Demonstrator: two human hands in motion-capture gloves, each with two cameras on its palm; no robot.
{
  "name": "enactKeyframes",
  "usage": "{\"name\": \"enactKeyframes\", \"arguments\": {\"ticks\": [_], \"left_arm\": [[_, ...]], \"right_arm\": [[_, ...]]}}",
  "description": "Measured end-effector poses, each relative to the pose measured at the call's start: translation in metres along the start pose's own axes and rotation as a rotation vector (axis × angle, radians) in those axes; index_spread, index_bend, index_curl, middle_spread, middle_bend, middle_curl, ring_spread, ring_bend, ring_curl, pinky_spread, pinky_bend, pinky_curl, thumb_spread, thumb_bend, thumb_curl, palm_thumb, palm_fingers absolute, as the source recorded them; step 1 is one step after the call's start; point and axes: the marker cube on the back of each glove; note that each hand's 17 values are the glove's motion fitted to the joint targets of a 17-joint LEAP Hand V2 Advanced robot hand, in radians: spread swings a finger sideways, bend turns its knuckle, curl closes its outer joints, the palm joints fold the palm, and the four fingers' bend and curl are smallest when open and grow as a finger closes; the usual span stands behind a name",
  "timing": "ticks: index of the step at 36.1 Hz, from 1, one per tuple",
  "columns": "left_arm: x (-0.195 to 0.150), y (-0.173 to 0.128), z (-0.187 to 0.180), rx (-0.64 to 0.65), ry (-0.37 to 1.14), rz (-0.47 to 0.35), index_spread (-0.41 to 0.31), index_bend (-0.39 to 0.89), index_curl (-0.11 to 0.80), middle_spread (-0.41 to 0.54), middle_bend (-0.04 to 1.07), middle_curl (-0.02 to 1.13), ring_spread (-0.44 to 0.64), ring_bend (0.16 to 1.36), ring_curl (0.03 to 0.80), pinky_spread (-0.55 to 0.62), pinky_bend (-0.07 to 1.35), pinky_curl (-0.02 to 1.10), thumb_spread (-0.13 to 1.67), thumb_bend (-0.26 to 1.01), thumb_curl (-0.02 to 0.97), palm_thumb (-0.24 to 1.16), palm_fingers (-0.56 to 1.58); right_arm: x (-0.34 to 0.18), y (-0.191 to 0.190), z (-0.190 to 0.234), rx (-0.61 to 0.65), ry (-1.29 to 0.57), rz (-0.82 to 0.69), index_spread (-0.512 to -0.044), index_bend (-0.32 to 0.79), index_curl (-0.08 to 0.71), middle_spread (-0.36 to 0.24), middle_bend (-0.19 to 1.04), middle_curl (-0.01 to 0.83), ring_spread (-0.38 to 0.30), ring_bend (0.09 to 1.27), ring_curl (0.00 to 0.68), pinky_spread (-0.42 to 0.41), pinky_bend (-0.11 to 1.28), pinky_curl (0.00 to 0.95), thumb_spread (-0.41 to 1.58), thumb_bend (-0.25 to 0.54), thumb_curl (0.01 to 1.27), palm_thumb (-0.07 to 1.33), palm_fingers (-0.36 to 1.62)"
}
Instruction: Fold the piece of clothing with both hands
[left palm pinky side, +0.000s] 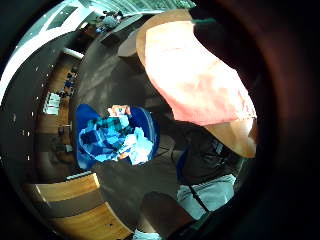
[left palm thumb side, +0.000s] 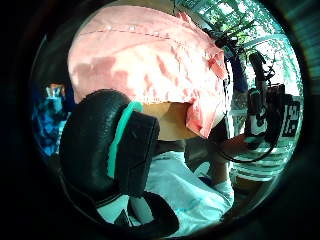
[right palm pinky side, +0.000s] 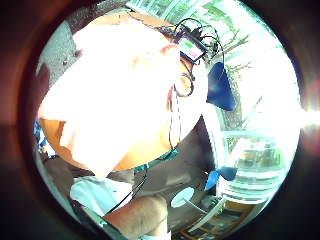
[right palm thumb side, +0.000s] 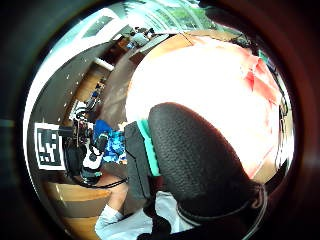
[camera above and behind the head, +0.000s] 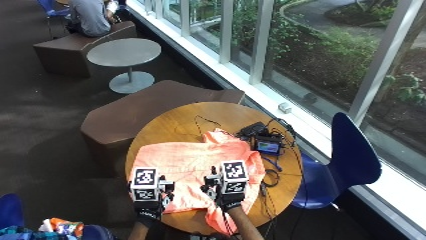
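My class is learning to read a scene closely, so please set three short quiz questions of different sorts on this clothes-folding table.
1. True or false: the orange garment lies on a square table.
2. What stands at the round wooden table, on the window side?
A. blue chair
B. red stool
C. green bin
3. Fill in: the left hand and right hand are at the garment's ____ edge.

Key: 1 false; 2 A; 3 near.

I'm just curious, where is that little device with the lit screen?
In the outside view, the small device lies on the round wooden table, right of the orange garment, among black cables on the window side.
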Motion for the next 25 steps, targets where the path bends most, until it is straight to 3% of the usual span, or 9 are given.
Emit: {"name": "enactKeyframes", "arguments": {"ticks": [3, 9, 16, 25], "left_arm": [[0.0, 0.001, 0.004, -0.024, -0.004, 0.002, -0.064, 0.0, -0.002, 0.018, 0.26, 0.11, 0.08, 0.56, 0.156, 0.18, 0.44, 0.11, 0.58, 0.03, 0.02, 0.06, 0.4], [-0.002, -0.001, 0.009, -0.036, -0.01, 0.003, -0.084, 0.05, 0.016, 0.031, 0.28, 0.19, 0.12, 0.64, 0.233, 0.26, 0.52, 0.18, 0.88, 0.01, 0.054, 0.05, 0.32], [-0.004, 0.002, 0.005, -0.036, -0.026, 0.0, -0.094, 0.07, 0.039, 0.042, 0.29, 0.24, 0.14, 0.69, 0.264, 0.31, 0.57, 0.21, 1.05, -0.01, 0.093, 0.04, 0.27], [-0.004, 0.002, 0.009, -0.025, -0.027, 0.012, -0.098, 0.09, 0.074, 0.049, 0.29, 0.29, 0.15, 0.73, 0.285, 0.35, 0.6, 0.23, 1.14, -0.01, 0.135, 0.04, 0.23]], "right_arm": [[-0.001, 0.0, 0.0, -0.008, 0.011, -0.011, -0.254, 0.17, 0.08, -0.031, 0.28, 0.097, 0.072, 0.21, 0.053, 0.167, 0.35, 0.103, 0.59, 0.098, 0.05, 0.17, 0.3], [-0.006, 0.002, -0.005, -0.015, 0.004, -0.042, -0.339, 0.17, 0.146, -0.035, 0.26, 0.15, 0.109, 0.21, 0.098, 0.23, 0.37, 0.166, 0.89, 0.085, 0.09, 0.18, 0.25], [-0.008, 0.004, -0.006, -0.025, 0.001, -0.055, -0.381, 0.16, 0.188, -0.035, 0.25, 0.195, 0.131, 0.21, 0.125, 0.262, 0.38, 0.206, 1.07, 0.061, 0.13, 0.19, 0.23], [0.003, 0.01, 0.005, -0.054, 0.007, -0.035, -0.399, 0.15, 0.222, -0.035, 0.23, 0.24, 0.143, 0.21, 0.157, 0.272, 0.38, 0.242, 1.17, 0.023, 0.17, 0.19, 0.21]]}}
